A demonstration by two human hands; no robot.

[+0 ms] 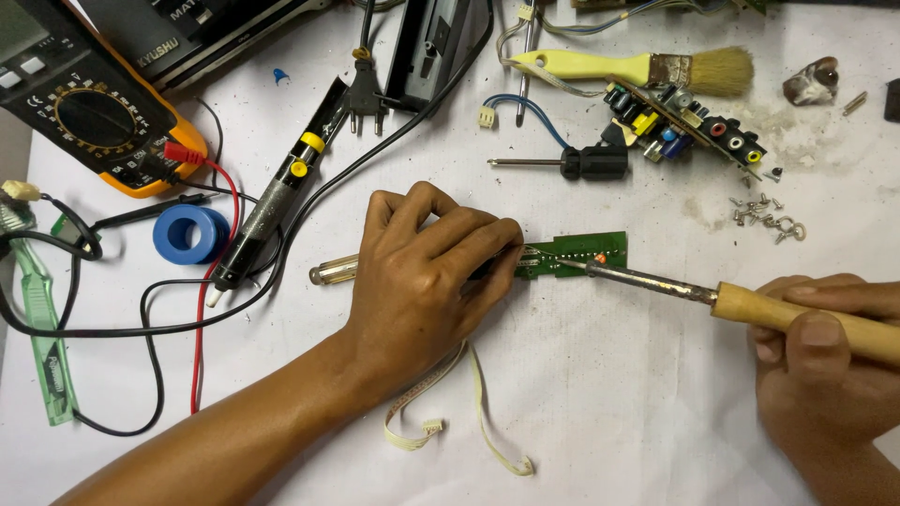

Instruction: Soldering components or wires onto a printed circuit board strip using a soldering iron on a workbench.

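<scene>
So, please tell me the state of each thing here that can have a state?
left hand: pressing down the green circuit board
right hand: closed around the soldering iron, tip on the board
multimeter: red lead plugged in
paintbrush: lying flat, unused
black screwdriver: lying flat, untouched
power plug: unplugged, on the cloth
screws: loose, in a small pile

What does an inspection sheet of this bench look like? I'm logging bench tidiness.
Surface: white cloth, dusty at top right.
Job's things: narrow green circuit board; soldering iron, tip on the board.
Clutter: multimeter, desoldering pump, blue roll, paintbrush, black-handled screwdriver, loose screws.
Hands: left hand presses the board's end; right hand grips the iron's wooden handle.
Cables: black and red leads; flat ribbon cable.
Surroundings: nothing seen.
</scene>
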